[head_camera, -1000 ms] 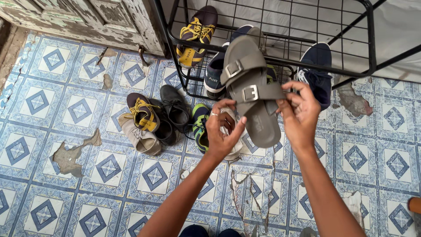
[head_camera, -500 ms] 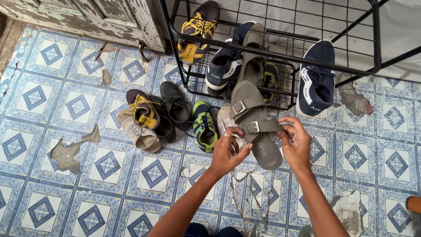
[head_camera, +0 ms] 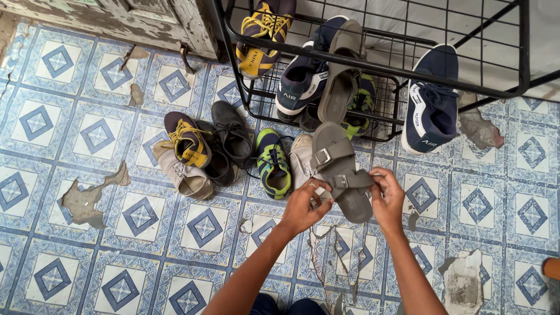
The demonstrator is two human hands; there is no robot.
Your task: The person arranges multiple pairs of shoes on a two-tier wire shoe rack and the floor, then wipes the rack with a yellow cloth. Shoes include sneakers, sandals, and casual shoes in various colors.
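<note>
both hands grasp a grey sandal (head_camera: pixel 340 169) (two buckled straps): left hand (head_camera: pixel 303 205) pinches its near edge, right hand (head_camera: pixel 388 195) pinches the strap end; a white shoe (head_camera: pixel 300 160) lies just beyond the left fingertips.

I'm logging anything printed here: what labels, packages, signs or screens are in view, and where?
No packages, signs or screens.
Navy sneaker, leaning on the rack's right end: white lettering on its side.
Navy sneaker in rack: white lettering on its white side band.
Grey sandal, in both hands: faint footbed stamp.
</note>
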